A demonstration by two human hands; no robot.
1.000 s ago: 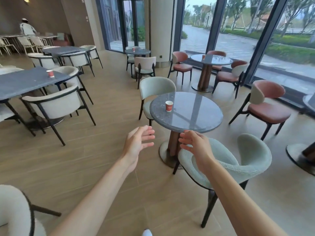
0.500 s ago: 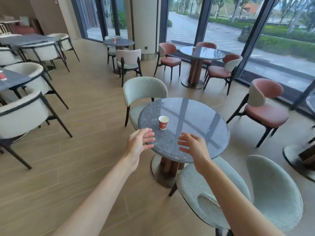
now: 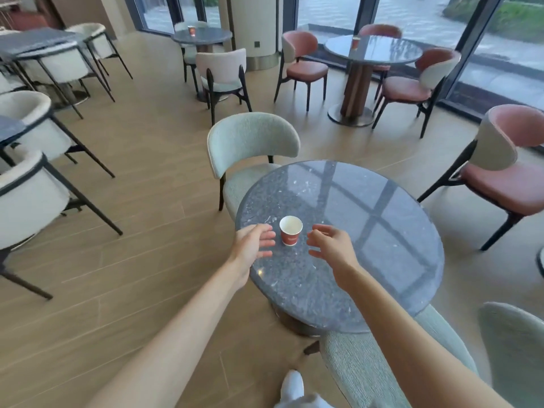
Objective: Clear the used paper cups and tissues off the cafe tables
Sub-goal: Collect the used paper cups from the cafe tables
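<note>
A small red paper cup with a white inside stands upright near the left edge of a round grey stone table. My left hand hovers just left of the cup, fingers relaxed, holding nothing. My right hand hovers just right of it, fingers loosely spread, also holding nothing. Neither hand touches the cup. Two more red cups stand on far round tables, one at the back centre and one at the back right. I see no tissues.
A pale green chair stands behind the table, another by my right arm. Pink chairs line the window side. White chairs and dark tables fill the left. Wooden floor lies between.
I have stepped closer to the round table. Both hands have moved forward over its top and now flank the cup.
</note>
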